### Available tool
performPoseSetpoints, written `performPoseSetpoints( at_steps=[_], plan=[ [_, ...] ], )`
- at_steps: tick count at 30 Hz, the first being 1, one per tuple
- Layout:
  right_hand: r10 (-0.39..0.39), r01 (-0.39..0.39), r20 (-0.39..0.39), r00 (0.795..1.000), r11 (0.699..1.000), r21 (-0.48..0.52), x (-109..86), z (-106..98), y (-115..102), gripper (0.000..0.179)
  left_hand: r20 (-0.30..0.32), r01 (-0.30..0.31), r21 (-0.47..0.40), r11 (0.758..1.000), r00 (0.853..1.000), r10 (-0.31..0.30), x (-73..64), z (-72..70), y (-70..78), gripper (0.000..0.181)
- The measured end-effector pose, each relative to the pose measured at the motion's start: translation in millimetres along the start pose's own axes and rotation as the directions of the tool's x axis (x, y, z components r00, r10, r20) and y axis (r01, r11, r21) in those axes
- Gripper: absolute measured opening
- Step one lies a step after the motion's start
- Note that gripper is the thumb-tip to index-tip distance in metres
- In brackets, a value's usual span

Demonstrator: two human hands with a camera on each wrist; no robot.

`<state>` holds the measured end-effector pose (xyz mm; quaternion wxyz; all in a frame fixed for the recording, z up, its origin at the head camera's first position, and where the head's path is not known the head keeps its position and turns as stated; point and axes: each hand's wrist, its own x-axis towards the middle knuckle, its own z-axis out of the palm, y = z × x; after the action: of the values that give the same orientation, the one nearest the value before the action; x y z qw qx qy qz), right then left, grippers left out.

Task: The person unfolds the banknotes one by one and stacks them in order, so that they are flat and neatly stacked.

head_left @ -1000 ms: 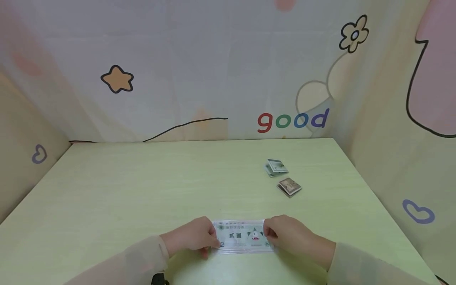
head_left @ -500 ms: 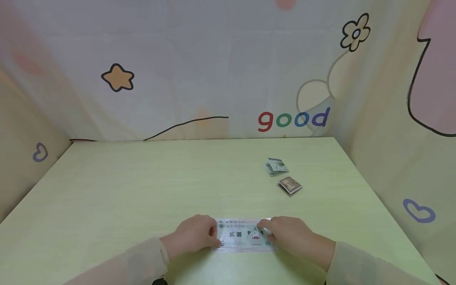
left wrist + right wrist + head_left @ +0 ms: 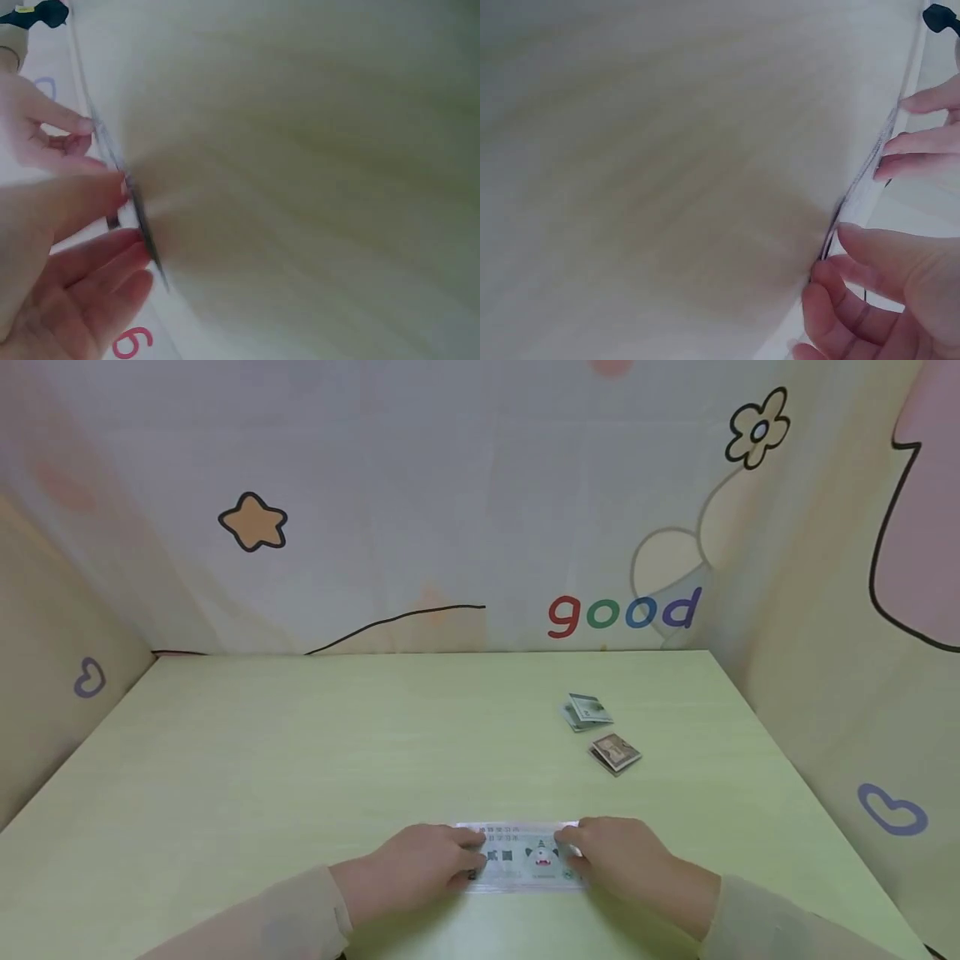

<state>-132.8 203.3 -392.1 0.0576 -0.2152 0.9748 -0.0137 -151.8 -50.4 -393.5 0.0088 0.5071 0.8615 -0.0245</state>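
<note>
A pale printed play banknote [image 3: 517, 870] with a cartoon face lies flat on the table near the front, with what looks like a shiny clear sleeve around it. My left hand [image 3: 420, 864] rests its fingertips on the left end of the note. On the right end, my right hand [image 3: 626, 860] presses with its fingertips, the index finger reaching onto the top. Both wrist views show the note [image 3: 142, 217] edge-on, with thumb and fingers touching the same upper face. The right thumb [image 3: 862, 236] lies against it too.
Two folded banknotes lie farther back to the right: a green one [image 3: 587, 712] and a brown one [image 3: 617, 752]. The pale table [image 3: 300, 735] meets a printed cloth backdrop [image 3: 375, 510] behind and at both sides.
My left fingers have shifted from pinching the left end to lying over its top. My right index finger has slid onto the note's face. The note stays nearly in place.
</note>
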Motion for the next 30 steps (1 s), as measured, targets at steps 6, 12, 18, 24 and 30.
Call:
performPoseSetpoints(
  at_steps=[6, 12, 18, 24, 30],
  plan=[
    [-0.065, 0.064, -0.017, 0.998, 0.997, -0.05, -2.5, -3.3, 11.7, 0.003, 0.02, -0.065, -0.03, 0.997, 0.998, 0.066, -9.6, -1.5, 2.3, 0.041],
    [0.052, -0.038, -0.077, 0.996, 0.984, 0.173, 8.0, -20.3, 38.3, 0.013, 0.05, -0.049, -0.04, 0.998, 0.997, 0.051, -9.8, -4.1, 2.1, 0.047],
    [0.25, -0.181, -0.15, 0.957, 0.912, 0.369, 33.9, -29.3, 73.0, 0.022, 0.044, -0.055, -0.024, 0.998, 0.997, 0.056, -7.7, -5.2, 2.9, 0.045],
    [0.334, -0.251, -0.097, 0.938, 0.843, 0.476, 60.6, -30.4, 93.2, 0.04, 0.047, -0.045, -0.015, 0.999, 0.998, 0.045, -6.6, -6.1, 3.1, 0.045],
    [0.356, -0.292, -0.096, 0.93, 0.871, 0.395, 85.2, -29.5, 98.9, 0.051, 0.022, -0.053, -0.012, 0.999, 0.998, 0.053, -4.8, -5.6, 2.6, 0.045]
  ],
)
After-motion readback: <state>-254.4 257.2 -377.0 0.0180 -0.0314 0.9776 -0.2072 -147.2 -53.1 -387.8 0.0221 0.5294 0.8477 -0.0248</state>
